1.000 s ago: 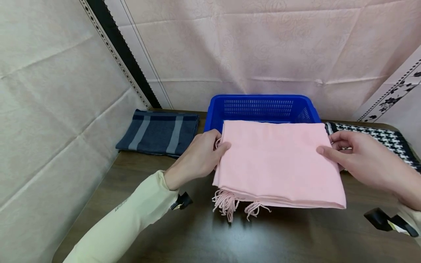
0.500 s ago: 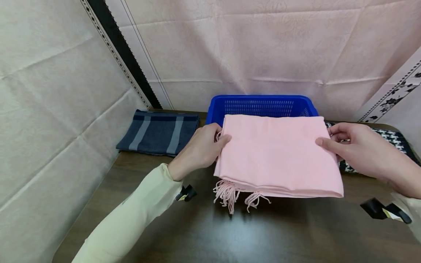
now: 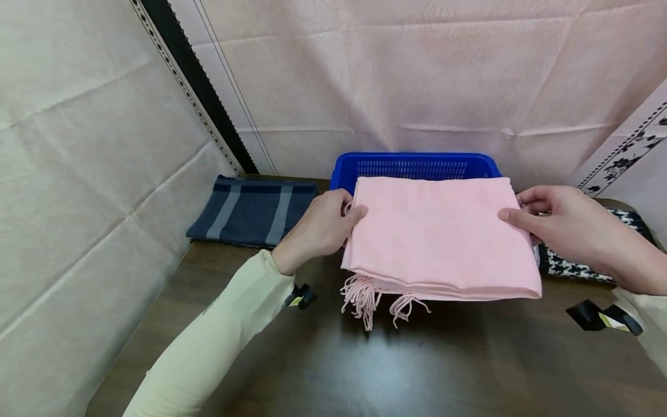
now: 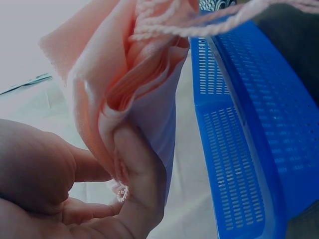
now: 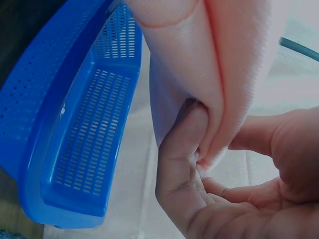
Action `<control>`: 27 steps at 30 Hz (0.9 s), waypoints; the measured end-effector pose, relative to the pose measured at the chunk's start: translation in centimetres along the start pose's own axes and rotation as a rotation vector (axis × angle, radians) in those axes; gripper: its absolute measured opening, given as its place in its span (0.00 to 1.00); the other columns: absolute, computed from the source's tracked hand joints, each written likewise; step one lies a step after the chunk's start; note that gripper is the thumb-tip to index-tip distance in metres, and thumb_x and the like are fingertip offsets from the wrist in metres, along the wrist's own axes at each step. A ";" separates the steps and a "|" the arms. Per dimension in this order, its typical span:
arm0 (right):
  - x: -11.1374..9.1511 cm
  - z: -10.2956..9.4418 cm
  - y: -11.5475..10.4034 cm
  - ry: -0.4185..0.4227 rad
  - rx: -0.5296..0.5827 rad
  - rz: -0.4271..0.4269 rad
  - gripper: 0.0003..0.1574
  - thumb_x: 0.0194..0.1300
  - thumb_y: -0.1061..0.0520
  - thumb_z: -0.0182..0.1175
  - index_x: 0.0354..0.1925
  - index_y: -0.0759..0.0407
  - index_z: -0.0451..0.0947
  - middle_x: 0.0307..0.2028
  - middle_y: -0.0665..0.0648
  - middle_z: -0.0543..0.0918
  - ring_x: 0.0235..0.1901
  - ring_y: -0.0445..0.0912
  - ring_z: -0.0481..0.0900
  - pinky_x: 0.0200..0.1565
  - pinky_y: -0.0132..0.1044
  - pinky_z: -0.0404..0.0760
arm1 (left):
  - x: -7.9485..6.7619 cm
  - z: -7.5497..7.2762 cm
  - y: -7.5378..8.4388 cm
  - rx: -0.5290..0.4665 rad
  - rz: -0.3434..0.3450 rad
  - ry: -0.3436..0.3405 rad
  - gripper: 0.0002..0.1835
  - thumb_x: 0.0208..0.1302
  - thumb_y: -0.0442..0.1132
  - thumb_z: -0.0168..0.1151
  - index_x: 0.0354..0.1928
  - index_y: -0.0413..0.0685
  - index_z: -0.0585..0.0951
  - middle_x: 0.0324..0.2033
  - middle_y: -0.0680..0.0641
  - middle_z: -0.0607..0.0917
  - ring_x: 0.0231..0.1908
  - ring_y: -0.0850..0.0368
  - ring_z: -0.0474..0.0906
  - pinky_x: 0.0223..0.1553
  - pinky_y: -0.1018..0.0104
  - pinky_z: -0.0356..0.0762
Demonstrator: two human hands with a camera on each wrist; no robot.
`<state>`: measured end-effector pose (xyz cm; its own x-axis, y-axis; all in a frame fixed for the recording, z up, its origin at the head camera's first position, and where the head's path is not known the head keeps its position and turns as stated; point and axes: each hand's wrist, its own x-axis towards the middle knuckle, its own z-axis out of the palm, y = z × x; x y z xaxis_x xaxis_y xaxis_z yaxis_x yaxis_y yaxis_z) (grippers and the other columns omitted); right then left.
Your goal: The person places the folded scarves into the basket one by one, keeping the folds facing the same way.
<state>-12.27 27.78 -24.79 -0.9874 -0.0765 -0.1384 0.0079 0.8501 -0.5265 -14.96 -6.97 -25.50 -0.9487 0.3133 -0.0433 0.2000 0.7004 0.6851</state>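
**Pink folded fabric, two-hand pinch, at the basket**

You are holding a folded rectangle of soft pink fabric (image 3: pixel 438 237) between your hands. Your left hand (image 3: pixel 323 223) is pinching its left edge, thumb on top and fingers curling beneath; your right hand (image 3: pixel 568 226) is gripping the right edge likewise. Neither hand is releasing.

Step, as judged: you are carrying the fabric level at a blue perforated plastic basket (image 3: pixel 411 169), which is standing just beyond your fingertips. The next move is probably calling for both pinches to clear the rim evenly before loosening.

Surroundings: a folded navy cloth with grey stripes (image 3: pixel 250 211) is lying left of your left fingers. A black-and-white houndstooth cloth (image 3: pixel 568 266) is lying under and beyond your right hand, partly hidden. Both are resting on a dark wooden table (image 3: pixel 375 376).

In the way: the fabric is hiding the basket's near rim. Pink fringe (image 3: pixel 362 295) is dangling nearer you than your left fingers and could be catching there.
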 end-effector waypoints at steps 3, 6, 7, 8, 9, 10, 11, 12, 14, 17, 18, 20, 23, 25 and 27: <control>0.2 -0.1 0.0 -0.012 0.010 -0.003 0.40 0.76 0.39 0.55 0.62 0.74 0.67 0.37 0.57 0.88 0.31 0.42 0.79 0.31 0.34 0.76 | 0.2 0.1 0.0 -0.004 -0.007 -0.003 0.12 0.79 0.45 0.53 0.41 0.43 0.76 0.26 0.47 0.76 0.21 0.58 0.73 0.19 0.70 0.66; 0.5 -0.3 0.0 -0.015 0.006 -0.001 0.40 0.76 0.39 0.55 0.62 0.74 0.68 0.38 0.58 0.88 0.31 0.43 0.80 0.31 0.34 0.76 | 0.4 0.0 0.1 -0.003 -0.001 0.004 0.12 0.79 0.45 0.53 0.41 0.43 0.76 0.25 0.47 0.76 0.20 0.59 0.72 0.18 0.70 0.65; 0.5 -0.5 0.0 -0.016 0.003 0.000 0.40 0.76 0.39 0.55 0.63 0.74 0.68 0.38 0.59 0.88 0.32 0.44 0.80 0.31 0.34 0.75 | 0.5 0.0 0.1 -0.001 0.001 0.006 0.13 0.79 0.45 0.53 0.40 0.43 0.76 0.25 0.47 0.76 0.19 0.59 0.71 0.18 0.70 0.65; 0.6 -0.6 0.0 -0.015 0.001 0.000 0.40 0.76 0.39 0.55 0.63 0.74 0.68 0.38 0.59 0.88 0.32 0.44 0.80 0.31 0.34 0.75 | 0.5 -0.1 0.2 0.000 0.001 0.008 0.13 0.79 0.46 0.53 0.40 0.43 0.76 0.25 0.47 0.76 0.19 0.58 0.71 0.18 0.70 0.65; 0.7 -0.7 -0.1 -0.015 -0.002 0.000 0.40 0.76 0.38 0.55 0.63 0.73 0.68 0.38 0.58 0.88 0.32 0.44 0.79 0.31 0.34 0.74 | 0.6 -0.2 0.2 0.000 -0.003 0.010 0.13 0.79 0.46 0.53 0.41 0.43 0.76 0.25 0.47 0.76 0.19 0.58 0.72 0.18 0.70 0.65; 0.8 -0.7 -0.2 -0.016 0.002 -0.002 0.40 0.76 0.38 0.55 0.63 0.73 0.68 0.38 0.58 0.88 0.32 0.44 0.79 0.31 0.34 0.73 | 0.6 -0.2 0.2 0.004 -0.006 0.012 0.13 0.79 0.46 0.53 0.41 0.43 0.76 0.25 0.46 0.76 0.20 0.58 0.72 0.18 0.70 0.65; 0.9 -0.9 -0.2 -0.019 0.013 -0.001 0.40 0.76 0.38 0.55 0.63 0.72 0.68 0.38 0.57 0.88 0.32 0.43 0.79 0.31 0.34 0.74 | 0.7 -0.3 0.3 0.004 -0.010 0.015 0.13 0.79 0.46 0.53 0.41 0.43 0.76 0.26 0.46 0.76 0.20 0.58 0.72 0.18 0.70 0.66; 1.0 -1.1 -0.3 -0.018 0.023 -0.006 0.40 0.75 0.39 0.56 0.63 0.72 0.68 0.37 0.56 0.88 0.32 0.43 0.79 0.32 0.34 0.75 | 0.8 -0.4 0.4 0.006 -0.013 0.019 0.13 0.79 0.46 0.53 0.41 0.43 0.76 0.26 0.46 0.76 0.20 0.58 0.73 0.19 0.70 0.66; 1.2 -1.1 -0.4 -0.019 0.048 -0.020 0.39 0.75 0.39 0.56 0.63 0.71 0.69 0.36 0.53 0.87 0.31 0.42 0.79 0.32 0.34 0.77 | 0.9 -0.6 0.5 0.011 -0.020 0.029 0.13 0.79 0.46 0.53 0.41 0.43 0.76 0.27 0.46 0.76 0.21 0.58 0.74 0.19 0.69 0.67; 1.5 -1.1 -0.4 -0.026 0.100 -0.031 0.37 0.76 0.41 0.56 0.62 0.71 0.68 0.34 0.50 0.86 0.30 0.40 0.79 0.33 0.33 0.78 | 1.1 -0.7 0.5 0.020 -0.008 0.042 0.13 0.79 0.46 0.53 0.40 0.43 0.76 0.25 0.47 0.75 0.21 0.58 0.73 0.19 0.69 0.66; 1.6 -1.2 -0.3 -0.025 0.110 -0.036 0.36 0.76 0.42 0.56 0.62 0.72 0.68 0.33 0.49 0.86 0.29 0.40 0.78 0.32 0.33 0.78 | 1.2 -0.7 0.5 0.022 0.000 0.043 0.14 0.79 0.46 0.53 0.39 0.43 0.76 0.25 0.47 0.75 0.20 0.58 0.72 0.19 0.69 0.66; 1.7 -1.3 -0.2 -0.023 0.125 -0.029 0.36 0.77 0.42 0.56 0.62 0.72 0.67 0.33 0.47 0.85 0.29 0.40 0.78 0.32 0.34 0.77 | 1.4 -0.7 0.6 0.019 0.011 0.043 0.15 0.79 0.46 0.53 0.37 0.43 0.76 0.23 0.47 0.74 0.19 0.58 0.71 0.19 0.69 0.65; 1.8 -1.4 0.0 -0.025 0.136 -0.018 0.37 0.76 0.41 0.56 0.63 0.72 0.66 0.32 0.46 0.84 0.29 0.40 0.77 0.31 0.34 0.77 | 1.7 -0.6 0.7 0.011 0.010 0.044 0.15 0.79 0.46 0.53 0.36 0.43 0.76 0.22 0.48 0.73 0.18 0.58 0.70 0.18 0.69 0.64; 2.0 -1.5 0.2 -0.029 0.130 -0.001 0.38 0.76 0.39 0.55 0.64 0.71 0.66 0.34 0.46 0.84 0.31 0.40 0.78 0.33 0.34 0.78 | 1.9 -0.5 0.8 0.009 0.001 0.044 0.15 0.79 0.47 0.53 0.36 0.44 0.76 0.22 0.48 0.73 0.17 0.59 0.69 0.17 0.69 0.63; 2.2 -1.5 0.3 -0.034 0.129 0.001 0.40 0.76 0.39 0.55 0.64 0.71 0.66 0.36 0.48 0.85 0.32 0.40 0.78 0.33 0.34 0.79 | 2.0 -0.5 0.8 0.014 -0.004 0.043 0.16 0.79 0.47 0.52 0.34 0.44 0.76 0.21 0.49 0.72 0.17 0.59 0.68 0.17 0.69 0.62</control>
<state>-14.64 28.62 -23.99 -0.9814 -0.0950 -0.1668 0.0318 0.7763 -0.6295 -16.84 -6.08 -24.66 -0.9591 0.2828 -0.0147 0.1991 0.7105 0.6750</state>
